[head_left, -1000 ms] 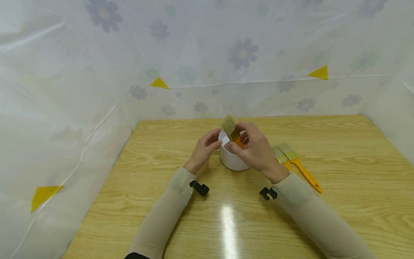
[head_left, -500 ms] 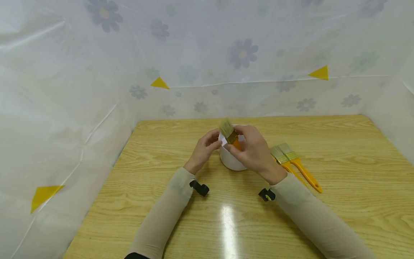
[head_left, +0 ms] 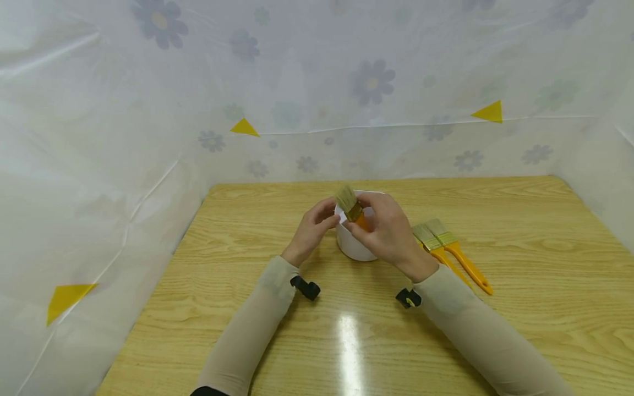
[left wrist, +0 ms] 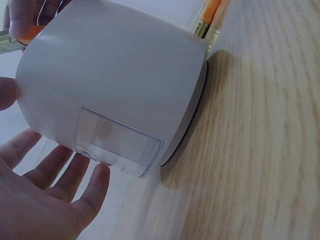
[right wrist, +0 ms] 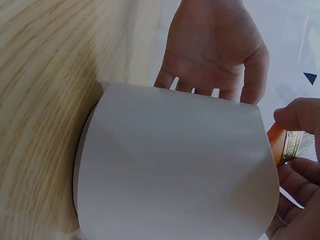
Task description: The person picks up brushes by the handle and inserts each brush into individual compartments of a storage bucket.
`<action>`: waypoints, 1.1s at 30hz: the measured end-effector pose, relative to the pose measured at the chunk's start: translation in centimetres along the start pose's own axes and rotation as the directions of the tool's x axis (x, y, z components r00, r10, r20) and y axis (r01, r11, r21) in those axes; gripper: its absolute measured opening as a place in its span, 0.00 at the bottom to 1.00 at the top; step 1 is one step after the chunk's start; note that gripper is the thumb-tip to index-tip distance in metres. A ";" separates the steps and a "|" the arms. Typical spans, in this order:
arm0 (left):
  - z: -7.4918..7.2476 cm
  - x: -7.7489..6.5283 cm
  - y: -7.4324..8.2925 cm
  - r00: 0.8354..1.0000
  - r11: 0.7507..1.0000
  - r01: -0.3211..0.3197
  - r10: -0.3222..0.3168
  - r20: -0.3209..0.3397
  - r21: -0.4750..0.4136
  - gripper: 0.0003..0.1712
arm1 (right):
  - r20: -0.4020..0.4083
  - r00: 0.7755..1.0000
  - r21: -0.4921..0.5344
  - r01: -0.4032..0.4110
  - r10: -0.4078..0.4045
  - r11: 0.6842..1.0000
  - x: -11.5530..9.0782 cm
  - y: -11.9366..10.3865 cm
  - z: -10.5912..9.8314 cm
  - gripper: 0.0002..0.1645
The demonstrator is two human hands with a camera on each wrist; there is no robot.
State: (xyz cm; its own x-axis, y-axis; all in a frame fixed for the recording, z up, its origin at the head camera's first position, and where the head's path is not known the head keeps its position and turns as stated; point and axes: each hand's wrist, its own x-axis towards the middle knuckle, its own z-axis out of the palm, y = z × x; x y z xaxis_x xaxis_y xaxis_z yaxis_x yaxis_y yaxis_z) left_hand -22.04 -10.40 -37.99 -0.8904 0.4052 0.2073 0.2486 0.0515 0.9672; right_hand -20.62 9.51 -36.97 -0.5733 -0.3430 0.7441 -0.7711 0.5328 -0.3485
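A white round container (head_left: 354, 246) stands upright on the wooden table. My left hand (head_left: 311, 230) curves round its left side, the thumb near the rim and several fingertips at the wall by a clear label pocket (left wrist: 117, 142). Over the opening, my right hand (head_left: 393, 236) pinches a paintbrush (head_left: 349, 204) between thumb and fingers. Its pale bristles point up and away to the left; the orange handle slants down into the container, its lower part hidden by the wall and hand.
Two more flat paintbrushes (head_left: 468, 267) with yellow-orange handles lie side by side on the table (head_left: 535, 242), right of the container. Behind the table hangs a flower-patterned plastic sheet (head_left: 317, 82) with yellow triangles stuck on it.
My right hand has lowered the paintbrush slightly and shifted it a little left over the container. My left hand and the container have stayed in place.
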 end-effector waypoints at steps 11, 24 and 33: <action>0.1 -0.1 0.0 1.000 1.000 -0.022 0.022 -0.015 0.019 0.24 | 0.031 1.000 -0.006 -0.006 0.006 1.000 -0.1 0.2 0.2 0.29; 0.1 -0.2 0.2 1.000 1.000 -0.013 0.014 -0.017 0.024 0.25 | 0.030 1.000 -0.043 -0.004 0.006 0.999 -0.4 -0.1 0.5 0.27; 0.0 -0.2 0.1 1.000 1.000 -0.013 0.013 -0.006 0.014 0.25 | 0.033 0.999 -0.044 -0.011 0.013 0.999 -0.3 -0.2 0.5 0.27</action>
State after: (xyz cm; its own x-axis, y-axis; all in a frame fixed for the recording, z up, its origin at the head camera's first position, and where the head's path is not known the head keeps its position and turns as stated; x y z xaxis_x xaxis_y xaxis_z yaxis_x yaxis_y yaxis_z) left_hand -21.82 -10.48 -37.97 -0.8895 0.4000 0.2211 0.2657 0.0590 0.9622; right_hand -20.38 9.11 -37.44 -0.5921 -0.3614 0.7203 -0.7515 0.5704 -0.3315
